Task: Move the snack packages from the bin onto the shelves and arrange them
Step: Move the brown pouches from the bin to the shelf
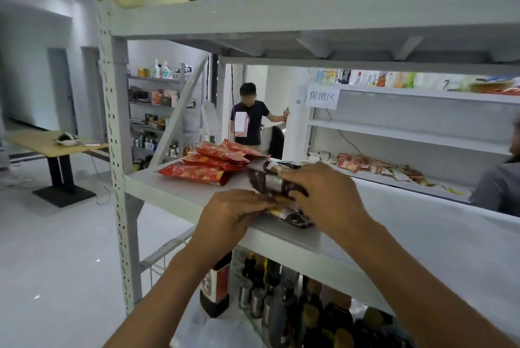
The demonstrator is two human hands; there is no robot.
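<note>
A grey metal shelf [174, 193] stands in a white-floored room, with a wooden table [42, 142] off to the left and another person [250, 122] beyond it by more racks. Red snack packages [208, 164] lie stacked at the shelf's left end. Just beside them, near the front edge, both hands are on the dark snack packages [270, 181]. The left hand [230, 215] has its grip curled round the lower pack, and the right hand [323, 193] has its grip closed over the upper one. Bottles [281, 291] stand on the level below.

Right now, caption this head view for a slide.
Left hand and right hand hold dark packets on the shelf beside red packets.
</note>
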